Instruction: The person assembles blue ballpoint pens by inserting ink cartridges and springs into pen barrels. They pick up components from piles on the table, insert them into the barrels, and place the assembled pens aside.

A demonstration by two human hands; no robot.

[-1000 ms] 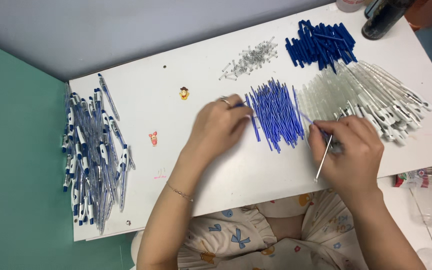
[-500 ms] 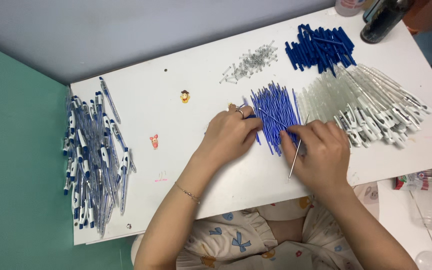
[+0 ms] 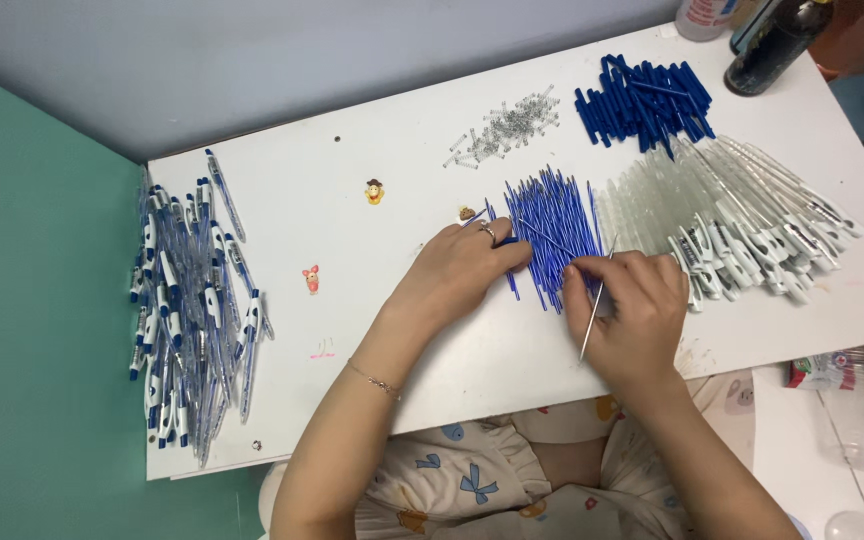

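- My right hand (image 3: 630, 312) has come in from the clear barrels (image 3: 727, 215) near the desk's right edge to the pile of blue refills (image 3: 550, 230) at the middle of the desk (image 3: 392, 260), bringing one clear barrel (image 3: 595, 300) with it, pinched slantwise in my fingers.
- My left hand (image 3: 460, 270) has shifted only a little; it lies flat at the pile's left side, fingertips closed on or just touching a refill, so refill and barrel are now close together.
- Finished pens (image 3: 187, 310) lie heaped along the left edge, blue caps (image 3: 642, 98) near the far right corner, and small springs (image 3: 505, 128) along the far edge.
- I cannot tell whether my left fingers actually grip a refill or only rest on it.
- The barrel's lower end is hidden behind my right hand, and bottles (image 3: 772, 30) at the far right corner are cut off.
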